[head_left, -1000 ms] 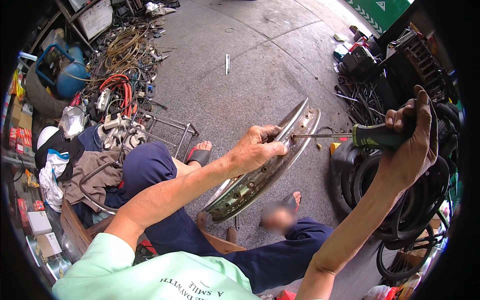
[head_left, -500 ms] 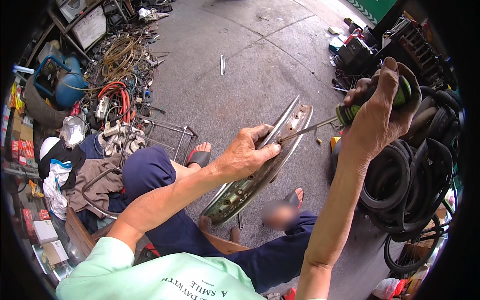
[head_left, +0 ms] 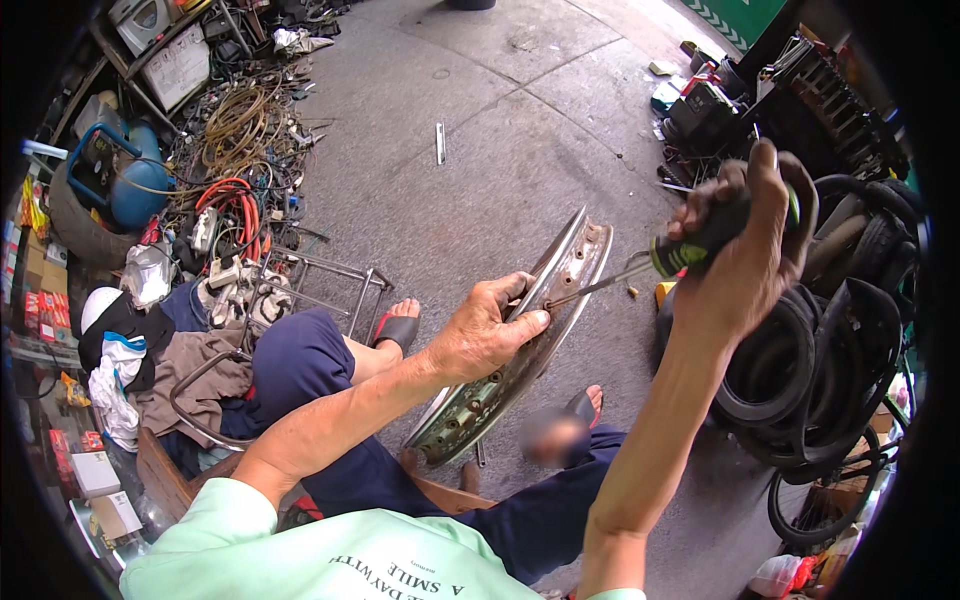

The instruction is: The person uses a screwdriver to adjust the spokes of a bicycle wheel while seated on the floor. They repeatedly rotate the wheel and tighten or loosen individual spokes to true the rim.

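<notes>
A worn metal wheel rim [head_left: 470,412] with a row of spoke holes stands tilted between my legs, seen nearly edge-on. My left hand [head_left: 485,330] is closed round its near side, thumb along the inner face and fingers behind. Up at the right, my right hand [head_left: 745,240] is wrapped round the black and green handle of a screwdriver [head_left: 664,257]. The long shaft slants down to the left, and its tip meets the rim at a hole just beside my left thumb. Part of the handle is hidden by my palm and fingers.
Black tyres and tubes [head_left: 770,360] are heaped at the right. Tangled cables [head_left: 245,120] and a blue compressor tank [head_left: 140,185] crowd the left. A metal rack [head_left: 340,290] stands by my foot. A flat metal strip [head_left: 440,144] lies on the concrete floor ahead.
Both hands, the rim and the screwdriver have shifted slightly left and down in the picture. My right hand has turned a little on the handle; the tip stays at the rim.
</notes>
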A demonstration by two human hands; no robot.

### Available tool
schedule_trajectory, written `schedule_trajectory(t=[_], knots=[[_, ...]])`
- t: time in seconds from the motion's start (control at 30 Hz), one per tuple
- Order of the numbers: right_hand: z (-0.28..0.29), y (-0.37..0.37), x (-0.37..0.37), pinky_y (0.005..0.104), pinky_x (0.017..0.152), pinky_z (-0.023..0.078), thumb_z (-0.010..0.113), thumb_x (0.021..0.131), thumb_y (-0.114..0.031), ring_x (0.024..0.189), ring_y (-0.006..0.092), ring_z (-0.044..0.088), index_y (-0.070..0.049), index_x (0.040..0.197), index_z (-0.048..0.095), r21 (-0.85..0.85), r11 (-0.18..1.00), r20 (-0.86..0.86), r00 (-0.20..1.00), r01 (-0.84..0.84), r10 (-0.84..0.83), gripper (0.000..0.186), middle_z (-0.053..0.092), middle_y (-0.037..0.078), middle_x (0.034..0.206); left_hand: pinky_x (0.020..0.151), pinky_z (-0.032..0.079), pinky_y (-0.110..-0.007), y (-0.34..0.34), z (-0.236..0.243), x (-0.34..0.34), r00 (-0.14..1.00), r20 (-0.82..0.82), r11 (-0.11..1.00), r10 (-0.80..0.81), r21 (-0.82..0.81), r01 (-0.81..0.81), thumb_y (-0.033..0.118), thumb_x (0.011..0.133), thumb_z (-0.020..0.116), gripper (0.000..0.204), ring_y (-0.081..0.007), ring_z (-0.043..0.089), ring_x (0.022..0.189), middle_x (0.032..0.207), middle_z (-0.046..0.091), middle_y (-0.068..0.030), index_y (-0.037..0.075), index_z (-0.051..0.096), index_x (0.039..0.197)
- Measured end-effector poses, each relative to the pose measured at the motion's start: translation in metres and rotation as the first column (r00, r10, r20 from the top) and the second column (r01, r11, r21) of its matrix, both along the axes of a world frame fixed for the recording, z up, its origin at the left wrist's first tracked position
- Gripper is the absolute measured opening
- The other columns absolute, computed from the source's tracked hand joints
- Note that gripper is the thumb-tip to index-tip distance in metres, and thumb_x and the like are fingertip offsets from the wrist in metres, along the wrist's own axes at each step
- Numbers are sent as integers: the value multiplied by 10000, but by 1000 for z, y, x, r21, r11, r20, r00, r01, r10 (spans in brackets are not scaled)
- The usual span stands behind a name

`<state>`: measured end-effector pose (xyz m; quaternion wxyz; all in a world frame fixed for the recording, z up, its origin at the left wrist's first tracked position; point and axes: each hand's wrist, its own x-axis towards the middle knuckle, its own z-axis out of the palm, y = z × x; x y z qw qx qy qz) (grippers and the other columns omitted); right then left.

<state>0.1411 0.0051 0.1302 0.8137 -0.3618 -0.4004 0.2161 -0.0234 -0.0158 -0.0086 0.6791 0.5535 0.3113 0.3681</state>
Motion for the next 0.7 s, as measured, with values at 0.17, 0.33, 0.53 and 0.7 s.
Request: schedule_trajectory(t=[0.17, 0.33, 0.53, 0.7], knots=[[13, -15, -18, 252, 415, 414, 740, 888, -281, 478, 130, 529, -78, 880, 603, -105, 968, -32, 972, 229, -234, 246, 537, 40, 630, 705, 484, -282, -2, 10, -1, 994, -34, 990, -99, -102, 96, 117, 982, 528, 257, -88, 528, 807, 907, 577, -35, -13, 507, 1202], [17, -5, -29, 249, 382, 359, 740, 881, -431, 449, 114, 483, -100, 830, 530, -139, 976, 43, 986, 166, -162, 396, 505, 22, 628, 801, 485, -321, -5, 6, -5, 995, -28, 991, -93, -95, 90, 123, 972, 535, 277, -137, 534, 893, 996, 573, -90, -14, 490, 1208], [7, -1, -4, 212, 313, 276, 605, 989, -347, 401, 79, 367, -120, 926, 506, -47, 970, 32, 970, -240, 242, 255, 455, 10, 660, 1018, 420, -338, -7, -4, -8, 979, -128, 987, -158, -19, 157, 155, 1013, 510, 526, -170, 503, 1170, 1294, 537, -132, -15, 319, 1473], [2, 12, 14, 216, 288, 385, 572, 996, -276, 375, 89, 444, -108, 957, 541, 69, 747, 119, 749, -661, 652, 175, 505, 35, 655, 1061, 386, -337, -9, -8, -10, 981, -74, 984, -178, -8, 178, 118, 1007, 512, 584, -176, 465, 1228, 1352, 512, -132, -10, 255, 1516]])
